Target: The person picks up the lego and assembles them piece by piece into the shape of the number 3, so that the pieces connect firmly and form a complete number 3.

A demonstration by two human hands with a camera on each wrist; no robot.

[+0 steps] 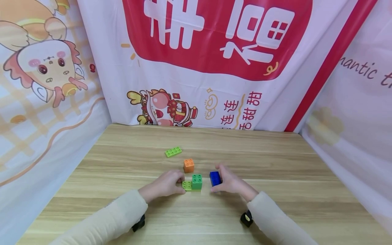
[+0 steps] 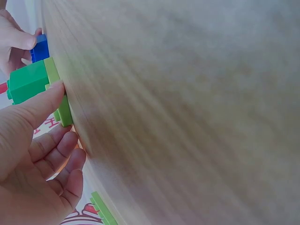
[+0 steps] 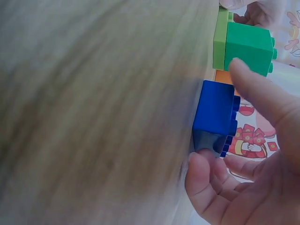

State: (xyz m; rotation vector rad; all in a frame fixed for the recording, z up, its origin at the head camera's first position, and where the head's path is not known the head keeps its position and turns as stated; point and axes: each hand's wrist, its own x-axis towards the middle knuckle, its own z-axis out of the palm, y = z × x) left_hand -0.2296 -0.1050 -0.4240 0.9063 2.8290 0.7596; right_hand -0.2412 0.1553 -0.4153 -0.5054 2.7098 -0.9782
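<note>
The blue brick (image 1: 215,178) sits on the table (image 1: 275,156) near the green brick (image 1: 197,182), the right hand (image 1: 231,181) spread wide about it: likely the start of a grasp, calling for thumb and fingers to close. The left hand (image 1: 166,183) pinches the lime plate (image 1: 186,185) under the green brick. Beyond, an orange brick (image 1: 189,165) and loose flat piece (image 1: 173,151) seem out of the way

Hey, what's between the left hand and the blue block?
The green block on its lime plate, then a strip of bare table before the blue block; the head view shows it.
</note>
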